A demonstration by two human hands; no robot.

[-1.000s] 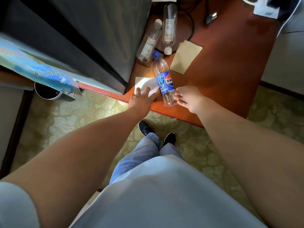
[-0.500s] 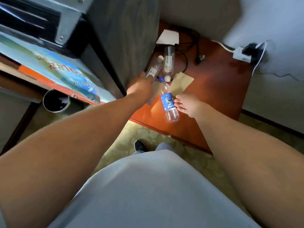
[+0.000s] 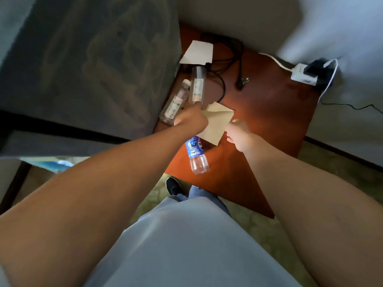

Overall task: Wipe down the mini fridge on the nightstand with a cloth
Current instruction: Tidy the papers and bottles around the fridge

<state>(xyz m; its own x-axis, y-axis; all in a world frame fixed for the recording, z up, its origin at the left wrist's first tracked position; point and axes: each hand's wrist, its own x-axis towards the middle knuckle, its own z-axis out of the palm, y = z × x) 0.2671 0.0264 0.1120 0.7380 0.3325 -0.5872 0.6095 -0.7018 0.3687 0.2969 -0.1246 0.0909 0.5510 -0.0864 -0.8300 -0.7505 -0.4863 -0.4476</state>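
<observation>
Here three bottles [image 3: 196, 156] lie; both hands' fingers [image 3: 231, 129] pinch one tan cloth [image 3: 217, 123].

The mini fridge [image 3: 89, 65] is a big dark grey box. It stands on the reddish brown bench [image 3: 267, 121], on its left part, and looks blurry. The cloth [image 3: 217, 123] is a flat tan square. It lies on the bench just to the right of the fridge, with one corner pointing away.
</observation>
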